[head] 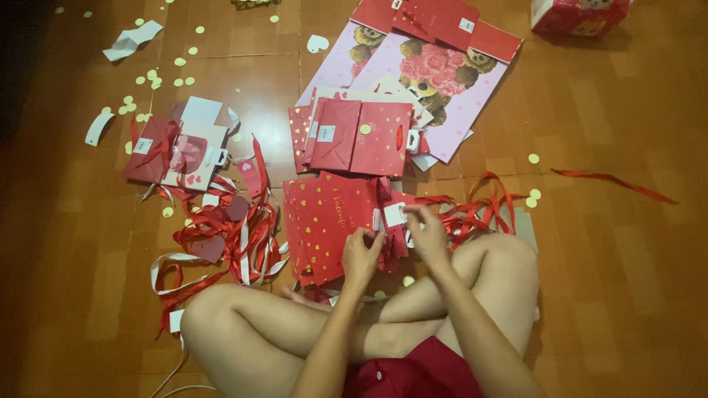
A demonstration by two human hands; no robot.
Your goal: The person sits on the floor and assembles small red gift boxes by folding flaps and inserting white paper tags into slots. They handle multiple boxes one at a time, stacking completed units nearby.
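I sit cross-legged on a tiled floor. My left hand [361, 254] pinches the right edge of a flat red gift bag with gold hearts [324, 221] lying in front of my knees. My right hand [426, 232] is closed around a small white tag [394, 214] and red ribbon at the bag's top edge. The two hands are close together over that edge.
More folded red bags [358, 136] lie beyond, with large pink bear-print bags [435, 81] behind. A small pile of bags [177, 151] and tangled red and white ribbons [228, 243] sit left. Red ribbons [479, 206] lie right. Round paper dots [151, 77] scatter the floor.
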